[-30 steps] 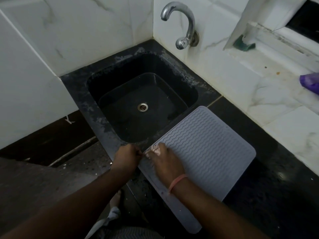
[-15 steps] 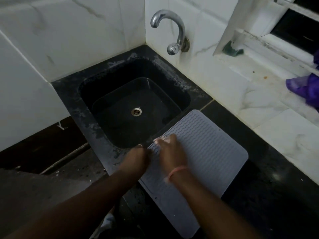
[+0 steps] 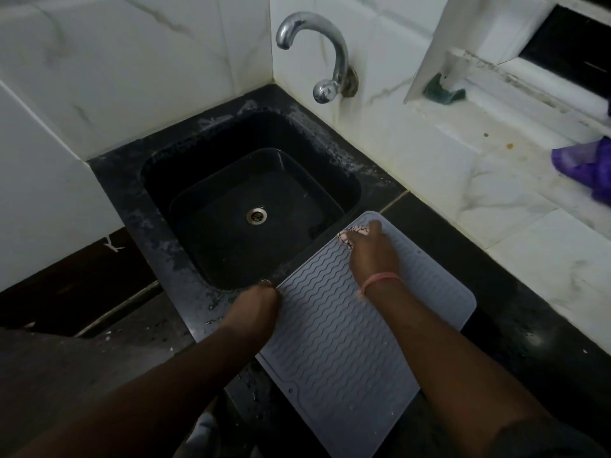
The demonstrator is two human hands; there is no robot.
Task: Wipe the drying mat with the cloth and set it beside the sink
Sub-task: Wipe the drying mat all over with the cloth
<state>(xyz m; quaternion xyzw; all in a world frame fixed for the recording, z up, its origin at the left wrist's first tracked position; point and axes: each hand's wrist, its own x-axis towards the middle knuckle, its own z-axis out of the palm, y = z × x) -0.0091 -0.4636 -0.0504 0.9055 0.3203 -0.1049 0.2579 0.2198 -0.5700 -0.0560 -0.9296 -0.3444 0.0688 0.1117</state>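
A grey drying mat [image 3: 347,345] with a wavy ribbed surface lies on the black counter, right of the black sink [image 3: 158,246]. My right hand [image 3: 370,252] is on the mat's far left corner and holds a small light patterned cloth [image 3: 352,233] against it; only a bit of the cloth shows past the fingers. My left hand [image 3: 256,302] is at the mat's left edge near the sink rim, its fingers curled at that edge. Whether they pinch the mat is hidden.
A chrome tap [image 3: 317,51] juts from the white tiled wall above the sink. A green sponge [image 3: 443,92] sits on the window ledge. Something purple [image 3: 585,166] lies on the white tiled shelf at the right. Black counter [image 3: 529,325] extends right of the mat.
My right hand has slid with the cloth from the mat's near left part up along its edge to the far corner. My left hand stays at the mat's left edge.
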